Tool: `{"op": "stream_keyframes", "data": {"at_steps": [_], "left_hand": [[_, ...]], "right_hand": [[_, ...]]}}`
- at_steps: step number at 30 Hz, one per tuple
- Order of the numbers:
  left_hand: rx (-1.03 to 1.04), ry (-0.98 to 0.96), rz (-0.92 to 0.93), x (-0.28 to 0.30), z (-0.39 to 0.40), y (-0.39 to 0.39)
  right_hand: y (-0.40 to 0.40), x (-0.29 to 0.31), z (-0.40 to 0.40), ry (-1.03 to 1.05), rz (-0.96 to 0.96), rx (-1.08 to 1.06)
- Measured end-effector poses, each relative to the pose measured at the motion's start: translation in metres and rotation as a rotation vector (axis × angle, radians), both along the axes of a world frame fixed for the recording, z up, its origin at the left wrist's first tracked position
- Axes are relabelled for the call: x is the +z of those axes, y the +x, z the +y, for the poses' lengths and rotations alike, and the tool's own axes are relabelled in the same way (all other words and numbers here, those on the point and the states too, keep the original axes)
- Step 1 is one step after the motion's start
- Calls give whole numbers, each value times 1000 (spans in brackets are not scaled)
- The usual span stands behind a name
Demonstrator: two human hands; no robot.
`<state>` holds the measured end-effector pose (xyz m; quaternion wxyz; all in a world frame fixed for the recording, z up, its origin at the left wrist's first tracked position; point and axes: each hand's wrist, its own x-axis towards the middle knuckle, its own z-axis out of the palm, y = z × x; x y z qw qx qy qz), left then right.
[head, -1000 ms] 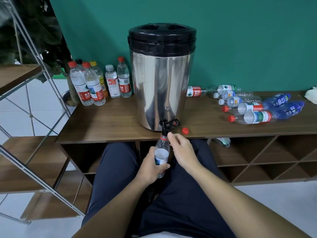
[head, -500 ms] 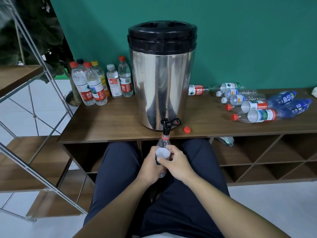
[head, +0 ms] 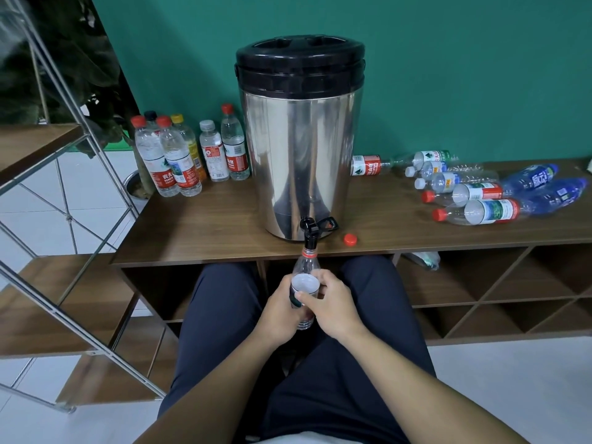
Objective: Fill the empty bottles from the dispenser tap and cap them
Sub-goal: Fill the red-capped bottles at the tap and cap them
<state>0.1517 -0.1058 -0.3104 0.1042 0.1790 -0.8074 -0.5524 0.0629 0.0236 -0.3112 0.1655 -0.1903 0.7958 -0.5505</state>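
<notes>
Both hands hold one clear bottle (head: 306,285) upright over the person's lap — the left hand (head: 278,310) wraps its lower body from the left, and the right hand (head: 333,307) curls round it from the right, thumb across the label. Straight above the hands the bottle's open neck sits right under the black tap (head: 310,230) of a steel dispenser (head: 299,149) standing on the wooden shelf top (head: 205,225). A loose red cap (head: 350,239) lies on the shelf just up and to the right of the hands, beside the dispenser's base. Farther right, a heap of bottles lying on their sides (head: 474,192) — up and to the left, a cluster of upright capped bottles (head: 189,155).
</notes>
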Motion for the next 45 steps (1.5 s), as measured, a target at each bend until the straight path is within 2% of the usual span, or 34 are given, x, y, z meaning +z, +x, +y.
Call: {"op": "stream_keyframes", "data": {"at_steps": [45], "left_hand": [[-6, 22, 47, 0, 3, 3]], "right_hand": [[7, 6, 5, -62, 18, 24]]}}
